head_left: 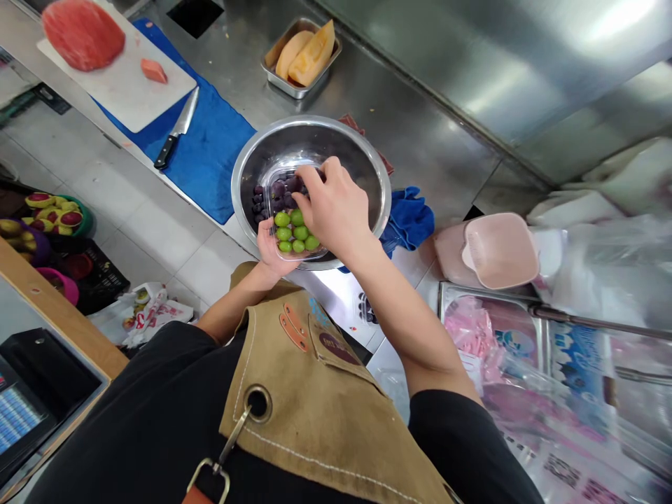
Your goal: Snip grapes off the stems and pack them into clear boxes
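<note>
My left hand (pixel 274 250) is closed round the side of a clear plastic box (pixel 292 257), holding it over a large steel bowl (pixel 379 189). Green grapes (pixel 297 233) fill the near part of the box, and dark grapes (pixel 283 191) lie in its far part. Above the box, my right hand (pixel 336 203) has its thumb and fingers bent together at the dark grapes, apparently pinching one; the hand partly hides it. More dark grapes (pixel 258 203) show inside the bowl, left of the box.
Behind the bowl stands a steel tray (pixel 299 91) with melon pieces. Left of it, a knife (pixel 178 128) lies on a blue cloth (pixel 220 126) beside a cutting board (pixel 131 105) with watermelon (pixel 84 35). A pink basket (pixel 501 250) and plastic bags (pixel 556 420) are at right.
</note>
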{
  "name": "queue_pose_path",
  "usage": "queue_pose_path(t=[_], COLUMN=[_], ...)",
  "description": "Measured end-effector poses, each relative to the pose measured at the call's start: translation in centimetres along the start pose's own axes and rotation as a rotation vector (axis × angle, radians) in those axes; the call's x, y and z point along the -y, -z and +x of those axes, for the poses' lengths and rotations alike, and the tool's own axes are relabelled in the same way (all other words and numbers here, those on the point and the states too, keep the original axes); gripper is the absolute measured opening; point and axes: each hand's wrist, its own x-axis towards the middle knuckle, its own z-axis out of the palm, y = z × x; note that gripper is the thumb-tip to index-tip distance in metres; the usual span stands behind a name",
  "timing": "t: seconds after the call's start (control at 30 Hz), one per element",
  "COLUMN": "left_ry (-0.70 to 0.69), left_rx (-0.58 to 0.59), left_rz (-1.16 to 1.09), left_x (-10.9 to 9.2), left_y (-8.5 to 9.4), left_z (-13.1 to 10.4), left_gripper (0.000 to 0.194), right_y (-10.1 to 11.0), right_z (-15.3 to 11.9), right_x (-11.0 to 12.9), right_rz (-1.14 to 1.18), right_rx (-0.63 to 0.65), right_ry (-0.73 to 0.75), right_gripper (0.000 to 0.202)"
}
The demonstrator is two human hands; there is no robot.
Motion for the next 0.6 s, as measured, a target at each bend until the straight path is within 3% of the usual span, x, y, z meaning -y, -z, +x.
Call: queue_pose_path(t=[0.27,0.5,0.6], left_ry=[0.069,0.069,0.068], left_rx=[0.052,0.089,0.076], left_rz=[-0.042,0.009,0.013], left_x=[-0.3,0.1,0.0], left_y=[-0.7,-0.5,-0.4], left_z=[-0.6,-0.2,-0.1], left_gripper=[0.058,0.059,0.062], right_y=[1.4,-0.4,-0.8], right_z=[0.1,-0.2,-0.7], right_x=[-2.9,-2.8,-3.1], right_rz=[0.147,0.089,0.098], right_rx=[-0.122,-0.181,-0.197], right_ry=[0.036,0.063,0.061], right_gripper=[0.048,0.03,0.031])
